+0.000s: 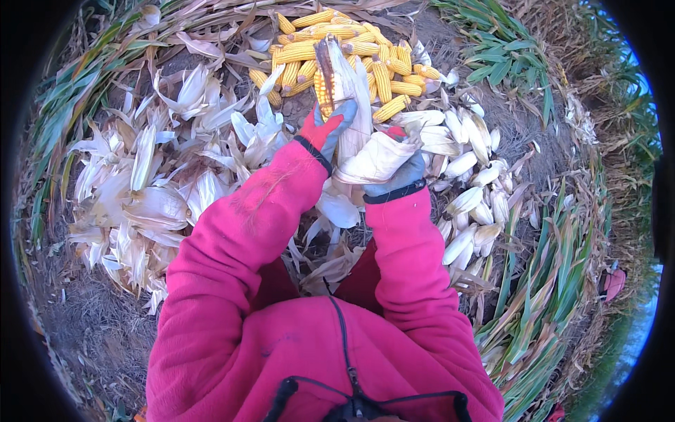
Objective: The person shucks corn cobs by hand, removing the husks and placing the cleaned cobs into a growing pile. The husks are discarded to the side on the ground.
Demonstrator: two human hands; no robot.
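Observation:
In front of me I hold a partly husked ear of corn (322,93). Its yellow kernels show on the left side, beside a dark brown strip of husk and a long pale husk leaf (354,95). My left hand (333,130), in a grey and red glove, is closed around the ear's lower part. My right hand (399,176), gloved alike, is closed on pale husk (376,159) folded down to the right of the ear. The husk covers most of the right fingers. Just beyond both hands lies a pile of bare yellow corn cobs (362,48).
Stripped husks (151,190) form a wide heap at the left. Ears still in their husks (467,190) are piled at the right. Cut green stalks (541,281) lie at the right, with more green leaves (503,53) at the far right. Loose husks lie between my legs.

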